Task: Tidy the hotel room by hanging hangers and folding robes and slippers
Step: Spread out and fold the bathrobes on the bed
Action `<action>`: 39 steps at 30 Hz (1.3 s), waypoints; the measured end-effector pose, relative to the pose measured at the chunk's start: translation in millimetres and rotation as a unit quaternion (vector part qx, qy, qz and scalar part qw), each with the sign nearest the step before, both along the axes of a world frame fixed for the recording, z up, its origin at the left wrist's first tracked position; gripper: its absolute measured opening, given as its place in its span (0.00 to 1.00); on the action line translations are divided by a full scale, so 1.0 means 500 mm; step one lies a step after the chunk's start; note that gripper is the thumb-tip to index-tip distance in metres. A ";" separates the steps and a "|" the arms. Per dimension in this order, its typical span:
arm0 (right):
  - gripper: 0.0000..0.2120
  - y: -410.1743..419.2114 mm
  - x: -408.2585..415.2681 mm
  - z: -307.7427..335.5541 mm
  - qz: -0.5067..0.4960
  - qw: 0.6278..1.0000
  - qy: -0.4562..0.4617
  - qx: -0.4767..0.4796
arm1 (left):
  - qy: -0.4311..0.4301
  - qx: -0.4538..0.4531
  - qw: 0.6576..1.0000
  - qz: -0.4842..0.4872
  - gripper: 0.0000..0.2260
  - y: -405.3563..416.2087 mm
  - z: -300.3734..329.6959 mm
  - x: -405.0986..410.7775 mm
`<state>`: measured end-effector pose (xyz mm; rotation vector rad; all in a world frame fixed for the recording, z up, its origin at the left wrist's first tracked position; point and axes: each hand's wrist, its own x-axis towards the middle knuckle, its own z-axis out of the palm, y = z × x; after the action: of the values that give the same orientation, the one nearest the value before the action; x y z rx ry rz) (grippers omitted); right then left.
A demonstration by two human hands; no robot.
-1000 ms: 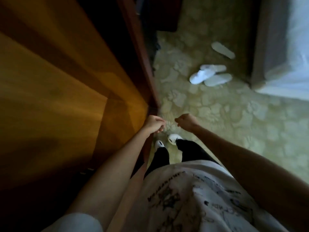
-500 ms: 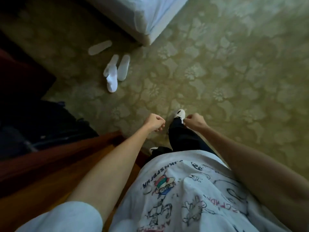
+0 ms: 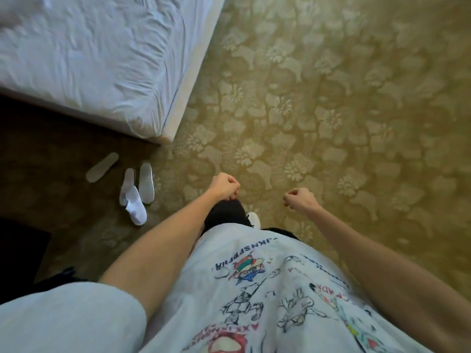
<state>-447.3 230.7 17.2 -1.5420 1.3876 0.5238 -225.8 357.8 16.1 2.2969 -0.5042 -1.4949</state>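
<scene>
Head view, looking down past a printed white shirt (image 3: 267, 289) to patterned gold carpet (image 3: 331, 110). Left hand (image 3: 224, 186) and right hand (image 3: 302, 200) both hang out front with fingers curled in loosely; neither holds anything. Hands well apart from each other and from the floor items.

Task items in sight: white slippers (image 3: 136, 192) scattered on the carpet, left of the left hand, near the corner of the bed (image 3: 102, 59). One slipper lies with its toe cover up, overlapping a flat sole; a second sole sits just beside it, edges nearly touching. A third flat piece (image 3: 102, 167) lies apart, further left in shadow; cannot tell whether it is a sole turned over or an insole. No robes or hangers visible.

Handling judgement: these look like thin disposable hotel slippers, so very light, soft, floppy, not fragile, not slippery. Soles should bend easily and may flop if pinched at one end. Best hold is likely mid-sole, thumb on top and fingers beneath, or by the fabric toe band. Stacking them sole to sole first should allow one hand to carry the lot. The overlapped one needs lifting off before the piece beneath comes free.
</scene>
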 end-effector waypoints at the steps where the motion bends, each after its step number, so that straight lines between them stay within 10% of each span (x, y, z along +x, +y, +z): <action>1: 0.13 -0.029 0.047 0.005 0.006 1.000 -0.019 0.002 | -0.005 0.004 1.000 0.002 0.07 -0.014 -0.001 0.025; 13: 0.08 -0.503 0.590 0.053 0.143 0.982 -0.121 -0.027 | 0.027 0.094 0.984 0.147 0.09 -0.258 -0.092 0.397; 32: 0.10 -1.397 0.973 -0.008 -0.001 1.000 0.015 -0.021 | 0.049 -0.041 0.998 0.019 0.07 -1.366 0.009 1.007; 39: 0.11 -1.746 1.323 0.055 0.100 0.994 -0.032 -0.032 | 0.002 -0.028 0.995 0.091 0.08 -1.646 0.066 1.287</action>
<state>214.3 -642.2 44.9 -1.7457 1.2190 0.5515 417.4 -465.3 49.2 2.2306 -0.3208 -1.3816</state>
